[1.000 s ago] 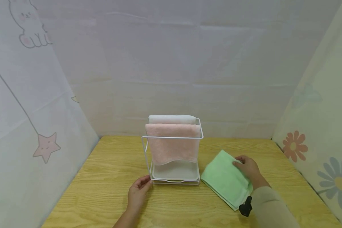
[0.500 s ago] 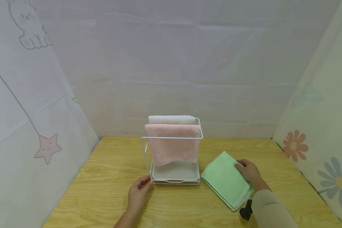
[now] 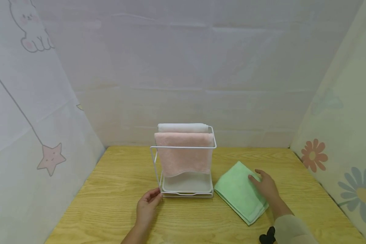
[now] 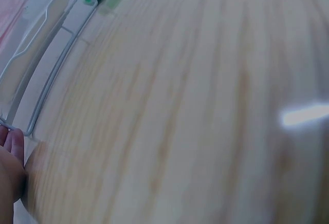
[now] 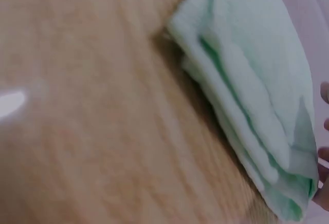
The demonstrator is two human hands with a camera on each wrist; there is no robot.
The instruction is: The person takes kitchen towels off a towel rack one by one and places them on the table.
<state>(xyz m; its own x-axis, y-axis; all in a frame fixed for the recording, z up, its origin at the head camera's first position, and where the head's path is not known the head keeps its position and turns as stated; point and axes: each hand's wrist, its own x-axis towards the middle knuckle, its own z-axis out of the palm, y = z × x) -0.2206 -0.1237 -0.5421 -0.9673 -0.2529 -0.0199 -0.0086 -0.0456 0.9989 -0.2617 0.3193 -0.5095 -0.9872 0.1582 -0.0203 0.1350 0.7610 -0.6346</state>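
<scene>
Meanwhile, the left hand (image 3: 147, 206) pinches the rack (image 3: 183, 147), lower center; the right hand (image 3: 266, 185) spreads over the green towel (image 3: 238, 191), lower right, probably best lifted folds together.

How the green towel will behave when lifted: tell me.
The green towel will probably flop and sag, since its cloth looks soft. Lifted by one corner, it may unfold, as its layers gap at the edge. It seems unlikely to roll, lying folded flat on the table.
</scene>
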